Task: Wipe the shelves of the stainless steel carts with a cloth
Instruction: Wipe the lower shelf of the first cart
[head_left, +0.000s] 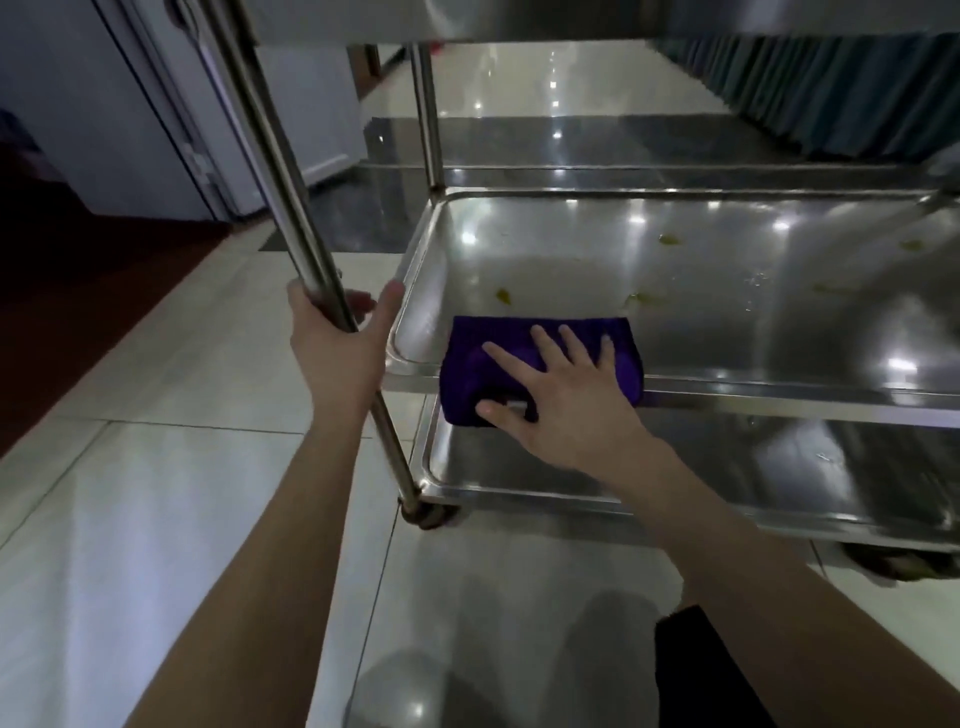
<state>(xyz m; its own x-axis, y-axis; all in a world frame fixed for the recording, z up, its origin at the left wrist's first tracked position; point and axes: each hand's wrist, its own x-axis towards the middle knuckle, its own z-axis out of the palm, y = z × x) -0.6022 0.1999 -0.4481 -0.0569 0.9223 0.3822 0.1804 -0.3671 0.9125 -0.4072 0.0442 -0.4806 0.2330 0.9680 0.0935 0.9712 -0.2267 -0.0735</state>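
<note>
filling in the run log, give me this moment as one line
step: wipe middle shelf | right hand: flat on cloth, near-left corner | left hand: grips post | yellow bits unwiped

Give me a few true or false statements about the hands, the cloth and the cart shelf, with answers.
1. The right hand presses a purple cloth flat on the middle shelf. True.
2. Both hands hold the cloth. False: the left hand grips the cart's post.
3. The shelf is spotless. False: yellowish spots lie on it.
4. The cloth overhangs the shelf's front rim. True.
</note>
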